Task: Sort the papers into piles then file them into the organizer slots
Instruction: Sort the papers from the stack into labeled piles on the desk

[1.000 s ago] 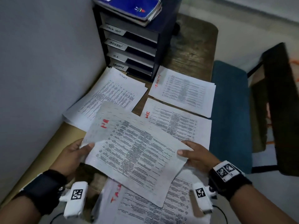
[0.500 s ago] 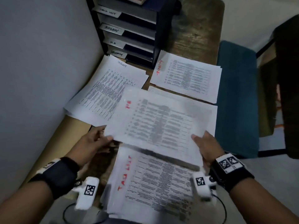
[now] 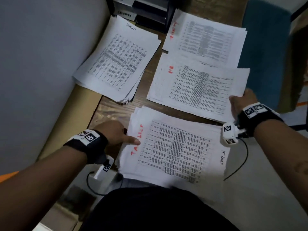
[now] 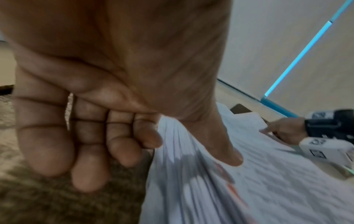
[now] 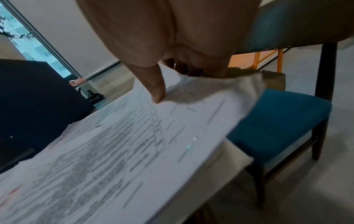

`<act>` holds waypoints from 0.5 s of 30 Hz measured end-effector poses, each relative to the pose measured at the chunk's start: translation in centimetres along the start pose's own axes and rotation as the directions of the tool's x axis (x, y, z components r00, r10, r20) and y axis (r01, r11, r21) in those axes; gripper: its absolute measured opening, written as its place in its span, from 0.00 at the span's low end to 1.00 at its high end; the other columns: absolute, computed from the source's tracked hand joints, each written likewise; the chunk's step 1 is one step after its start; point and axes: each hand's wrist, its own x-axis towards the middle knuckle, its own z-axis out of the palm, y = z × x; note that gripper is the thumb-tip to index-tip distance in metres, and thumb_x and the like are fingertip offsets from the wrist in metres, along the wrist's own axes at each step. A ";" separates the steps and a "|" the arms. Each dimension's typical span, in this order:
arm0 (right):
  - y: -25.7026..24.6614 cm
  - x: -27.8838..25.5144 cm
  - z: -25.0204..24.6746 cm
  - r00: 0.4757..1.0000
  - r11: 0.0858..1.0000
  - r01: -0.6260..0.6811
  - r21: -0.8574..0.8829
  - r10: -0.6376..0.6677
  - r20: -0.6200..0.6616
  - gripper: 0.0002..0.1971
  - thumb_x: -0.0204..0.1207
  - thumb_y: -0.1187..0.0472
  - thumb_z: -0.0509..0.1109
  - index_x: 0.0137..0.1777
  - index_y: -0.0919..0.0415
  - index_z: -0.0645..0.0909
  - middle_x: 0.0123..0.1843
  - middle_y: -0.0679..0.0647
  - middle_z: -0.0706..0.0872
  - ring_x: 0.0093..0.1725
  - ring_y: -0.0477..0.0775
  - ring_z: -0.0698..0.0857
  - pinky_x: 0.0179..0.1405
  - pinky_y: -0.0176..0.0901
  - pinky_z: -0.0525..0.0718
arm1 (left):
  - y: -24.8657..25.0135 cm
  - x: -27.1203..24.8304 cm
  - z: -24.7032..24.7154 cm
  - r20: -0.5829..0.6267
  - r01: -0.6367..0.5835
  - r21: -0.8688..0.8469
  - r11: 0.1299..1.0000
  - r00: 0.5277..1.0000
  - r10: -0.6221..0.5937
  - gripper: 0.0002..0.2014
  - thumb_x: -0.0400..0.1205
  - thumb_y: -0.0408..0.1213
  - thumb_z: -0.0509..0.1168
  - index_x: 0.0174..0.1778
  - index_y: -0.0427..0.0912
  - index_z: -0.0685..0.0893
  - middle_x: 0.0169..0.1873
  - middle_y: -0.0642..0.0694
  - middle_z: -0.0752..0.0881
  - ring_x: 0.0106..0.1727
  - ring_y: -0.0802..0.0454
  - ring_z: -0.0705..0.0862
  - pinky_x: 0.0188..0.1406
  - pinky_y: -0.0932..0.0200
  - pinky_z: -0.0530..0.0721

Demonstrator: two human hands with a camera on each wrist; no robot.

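Now that the sheet (image 3: 196,87) has come down onto the middle-right pile, right hand (image 3: 241,102) still pinching its corner, left hand (image 3: 115,132), fingers loose, thumbs the lower stack (image 3: 175,147); sorting continues.

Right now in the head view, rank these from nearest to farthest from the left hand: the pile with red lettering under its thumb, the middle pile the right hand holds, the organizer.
From the left hand:
1. Red-lettered pile, touching its thumb, near edge.
2. Middle pile, beyond, toward the right hand.
3. Organizer, far end of table.

Dim, bluish indoor light; wrist views are motion-blurred, with wide-angle bending at the edges.
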 end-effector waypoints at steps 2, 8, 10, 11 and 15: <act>0.0 0.1 0.0 0.999 0.999 -0.008 -0.032 0.006 -0.038 0.22 0.73 0.60 0.72 0.66 0.63 0.76 0.57 0.53 0.83 0.52 0.56 0.83 0.53 0.45 0.81 | 0.2 -0.4 0.9 0.026 0.029 -0.016 0.999 0.999 -0.029 0.37 0.53 0.83 0.68 0.45 0.57 0.91 0.39 0.57 0.92 0.39 0.56 0.90 0.48 0.52 0.89; -0.3 -0.9 -0.7 0.990 0.977 0.104 -0.186 -0.119 -0.071 0.37 0.72 0.56 0.78 0.77 0.65 0.67 0.76 0.67 0.68 0.70 0.65 0.76 0.72 0.53 0.74 | -0.3 -0.9 2.6 -0.052 0.026 -0.158 0.987 0.998 -0.035 0.22 0.66 0.63 0.78 0.37 0.46 0.87 0.35 0.50 0.90 0.36 0.51 0.88 0.39 0.55 0.85; 0.0 -1.5 -1.3 0.972 0.947 0.221 -0.233 -0.233 -0.021 0.32 0.71 0.55 0.77 0.72 0.66 0.72 0.72 0.67 0.72 0.60 0.61 0.80 0.66 0.51 0.78 | -1.0 -0.8 3.1 -0.093 0.008 -0.243 0.970 0.995 -0.031 0.21 0.68 0.57 0.80 0.33 0.44 0.81 0.32 0.47 0.89 0.33 0.49 0.86 0.34 0.56 0.81; 0.3 -1.8 -1.6 0.959 0.928 0.279 -0.247 -0.284 0.013 0.30 0.70 0.55 0.77 0.70 0.67 0.75 0.69 0.67 0.75 0.54 0.57 0.80 0.61 0.49 0.80 | -1.3 -0.9 3.3 -0.119 -0.012 -0.297 0.955 0.993 -0.025 0.20 0.69 0.53 0.81 0.32 0.44 0.80 0.30 0.48 0.88 0.31 0.50 0.84 0.31 0.59 0.79; 1.5 -3.1 -2.4 0.932 0.903 0.360 -0.233 -0.338 0.131 0.22 0.75 0.56 0.75 0.67 0.58 0.79 0.65 0.61 0.80 0.52 0.54 0.84 0.61 0.51 0.82 | -1.6 -1.7 3.8 -0.212 -0.077 -0.445 0.892 0.977 -0.021 0.15 0.71 0.41 0.82 0.33 0.42 0.81 0.24 0.51 0.84 0.24 0.56 0.79 0.23 0.68 0.74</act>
